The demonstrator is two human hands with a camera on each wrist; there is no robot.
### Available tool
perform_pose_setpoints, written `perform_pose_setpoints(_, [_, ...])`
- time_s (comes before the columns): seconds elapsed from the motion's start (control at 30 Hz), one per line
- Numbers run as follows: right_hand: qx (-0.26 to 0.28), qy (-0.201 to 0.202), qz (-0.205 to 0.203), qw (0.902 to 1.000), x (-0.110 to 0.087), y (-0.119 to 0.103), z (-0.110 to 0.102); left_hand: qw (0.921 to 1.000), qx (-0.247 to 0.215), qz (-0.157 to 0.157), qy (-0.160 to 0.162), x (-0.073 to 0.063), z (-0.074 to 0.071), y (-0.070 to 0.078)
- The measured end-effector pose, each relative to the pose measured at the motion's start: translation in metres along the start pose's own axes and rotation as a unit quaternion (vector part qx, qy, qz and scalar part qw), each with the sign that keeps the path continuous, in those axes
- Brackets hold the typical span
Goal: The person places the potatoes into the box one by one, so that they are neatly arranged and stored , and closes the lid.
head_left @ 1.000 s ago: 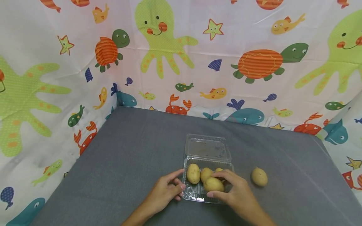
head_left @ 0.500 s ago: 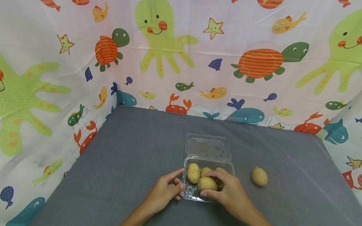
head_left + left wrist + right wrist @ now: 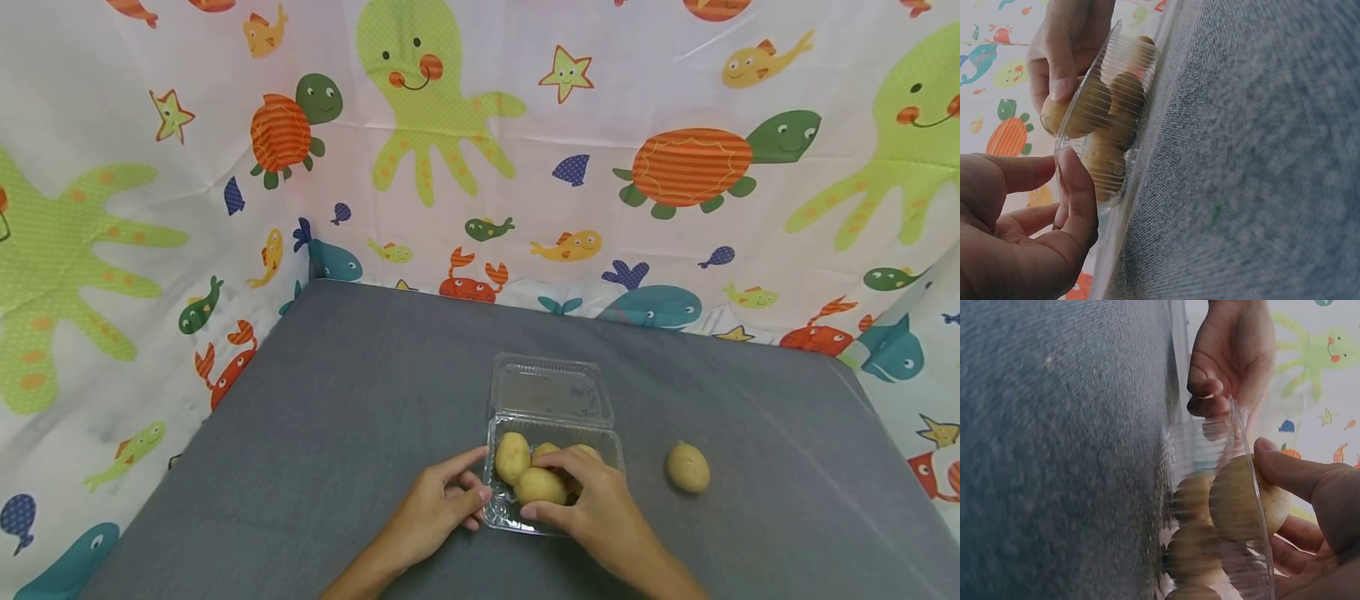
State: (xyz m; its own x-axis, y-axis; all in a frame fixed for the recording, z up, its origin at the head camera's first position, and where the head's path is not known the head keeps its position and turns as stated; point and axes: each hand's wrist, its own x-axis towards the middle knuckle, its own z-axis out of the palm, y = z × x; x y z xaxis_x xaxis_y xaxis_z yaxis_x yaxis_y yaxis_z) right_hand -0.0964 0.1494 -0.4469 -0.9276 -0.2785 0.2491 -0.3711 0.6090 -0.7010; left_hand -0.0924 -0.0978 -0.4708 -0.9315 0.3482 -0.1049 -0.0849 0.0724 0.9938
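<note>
A clear plastic clamshell container lies on the grey cloth with its lid folded back. My left hand pinches its left rim between thumb and fingers, as the left wrist view also shows. My right hand holds a potato by thumb and fingertips, low over the front of the container. In the right wrist view this potato sits partly above the rim. Other potatoes lie inside: one at the left, others behind, partly covered by my right hand.
One more potato lies on the grey cloth to the right of the container. The lid rests flat behind it. A curtain printed with sea animals hangs at the back and sides.
My right hand has moved left with its potato, bringing it close to the left potato in the container. The left hand has stayed at the rim.
</note>
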Motion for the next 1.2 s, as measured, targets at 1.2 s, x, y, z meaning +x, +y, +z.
perform_pose_setpoints(1.2, [0.034,-0.068,-0.046,0.9960,0.003,-0.009,0.014,0.9999,0.010,0.006,-0.001,-0.001,-0.001,0.000])
